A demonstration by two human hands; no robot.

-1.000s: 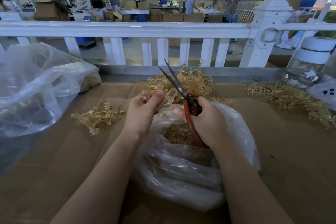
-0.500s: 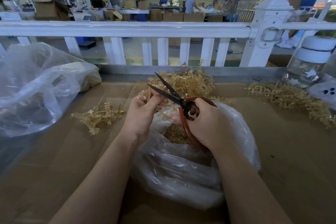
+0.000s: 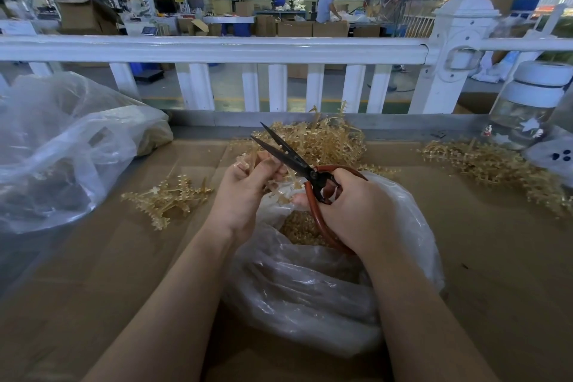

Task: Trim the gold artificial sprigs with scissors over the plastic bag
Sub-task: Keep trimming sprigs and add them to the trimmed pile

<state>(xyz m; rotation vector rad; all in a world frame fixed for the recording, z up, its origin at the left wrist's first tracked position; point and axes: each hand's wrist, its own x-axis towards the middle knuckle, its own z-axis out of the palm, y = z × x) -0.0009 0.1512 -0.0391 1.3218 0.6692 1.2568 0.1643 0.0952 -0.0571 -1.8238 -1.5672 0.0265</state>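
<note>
Head view showed a cut in hand: the left hand (image 3: 245,186) pinched a gold sprig (image 3: 280,191) above the plastic bag (image 3: 310,288) while the right hand (image 3: 350,208) gripped scissors (image 3: 297,161), blades parted. Closing them on the stem looked next.

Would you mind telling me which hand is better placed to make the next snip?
Right: the right hand grips the scissors, blades open beside the sprig that the left hand pinches.
</note>
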